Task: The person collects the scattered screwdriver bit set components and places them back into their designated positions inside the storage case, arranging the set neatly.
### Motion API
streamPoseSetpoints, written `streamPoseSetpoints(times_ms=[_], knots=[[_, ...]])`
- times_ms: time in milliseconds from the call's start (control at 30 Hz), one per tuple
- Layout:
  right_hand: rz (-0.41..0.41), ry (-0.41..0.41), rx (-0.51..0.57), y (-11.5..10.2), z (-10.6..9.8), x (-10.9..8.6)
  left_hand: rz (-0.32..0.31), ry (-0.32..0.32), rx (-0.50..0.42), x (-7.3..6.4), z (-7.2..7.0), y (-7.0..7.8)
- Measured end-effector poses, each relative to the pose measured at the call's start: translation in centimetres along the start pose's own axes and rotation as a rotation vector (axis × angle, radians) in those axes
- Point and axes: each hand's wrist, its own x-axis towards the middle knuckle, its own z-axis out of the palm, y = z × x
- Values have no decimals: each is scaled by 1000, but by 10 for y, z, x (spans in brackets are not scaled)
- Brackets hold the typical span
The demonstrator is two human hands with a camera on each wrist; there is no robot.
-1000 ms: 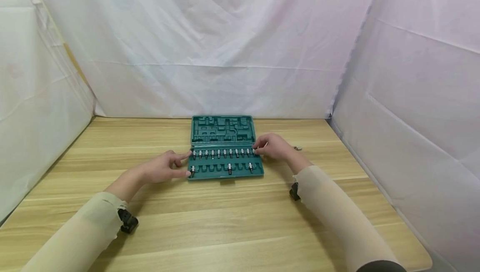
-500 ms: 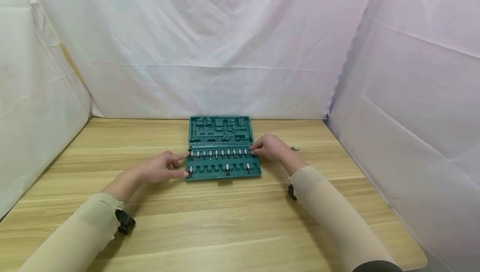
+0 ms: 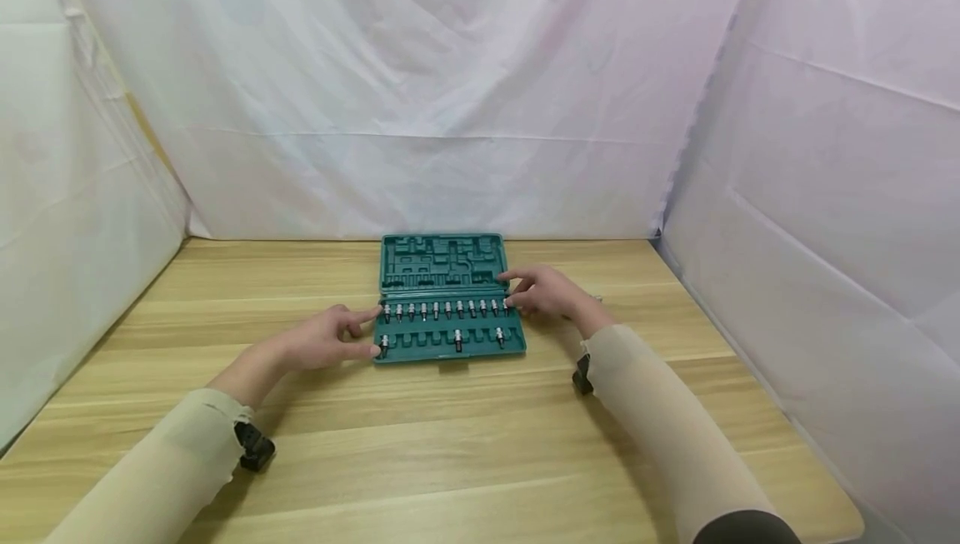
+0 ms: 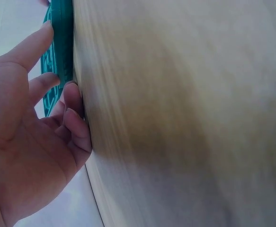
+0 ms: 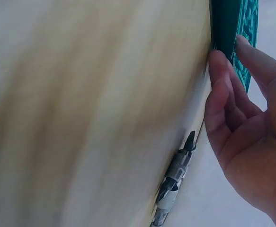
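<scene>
A teal tool case lies unfolded on the table. Its back row holds several silver-and-black bit sockets; three more, including a middle bit socket, sit spaced along the front row. My left hand touches the case's left edge with thumb and index finger, the other fingers folded in the left wrist view. At the right edge, my right hand has its index finger raised toward the lid and its thumb by the rightmost bit socket. In the right wrist view, the other fingertips rest by the case's side.
Beyond my right hand, loose bit sockets lie on the wooden table, mostly hidden in the head view. The lid's moulded recesses face up. White cloth walls stand behind and at both sides.
My right index finger has lifted away from the rightmost bit socket and straightened toward the lid; that socket shows in the back row. My left hand stays at the case's left edge.
</scene>
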Motion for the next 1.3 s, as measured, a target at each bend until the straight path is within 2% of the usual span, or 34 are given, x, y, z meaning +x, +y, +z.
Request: streamPoseSetpoints(times_ms=[167,300,733,1000,1300], knots=[[28,-32,-5,-2,-3,4,0,-4,-12,0,0,1],[59,-24,8,-4,-3,7,7,-4,-14,-1,-1,2],[87,-6,64,-9,1,8,-3,-2,-14,-2,-1,3],[144,0,94,-10,-2,9,-9,0,-16,0,-2,4],[174,-16,108,-11,-1,11,-12,1,-29,1,-1,2]])
